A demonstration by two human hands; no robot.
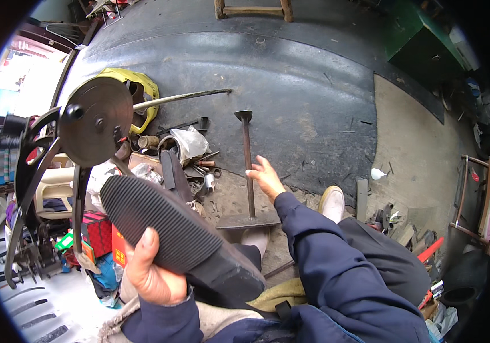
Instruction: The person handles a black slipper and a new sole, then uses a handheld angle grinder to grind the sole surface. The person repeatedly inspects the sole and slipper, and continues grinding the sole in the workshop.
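Note:
My left hand [156, 274] is closed around a black shoe [159, 223], thumb pressed against its side. The shoe is turned with its ridged sole facing up, the heel end toward my lap. Between my feet stands a rusty metal shoe-repair stand [248, 151], an upright post with a small flat head on top and a wide flat base. My right hand [266, 180] reaches to the right side of this post. Its fingers are stretched out, and the fingertips are at the post; whether they touch it I cannot tell. Nothing shows in that hand.
A dark machine with a large round wheel [96, 121] rises at the left. Behind it are a yellow bag [142, 97] and a pile of tools and scraps. A red-handled tool [431, 250] lies at the right, below a wooden frame [473, 194]. A green box [425, 43] stands far right.

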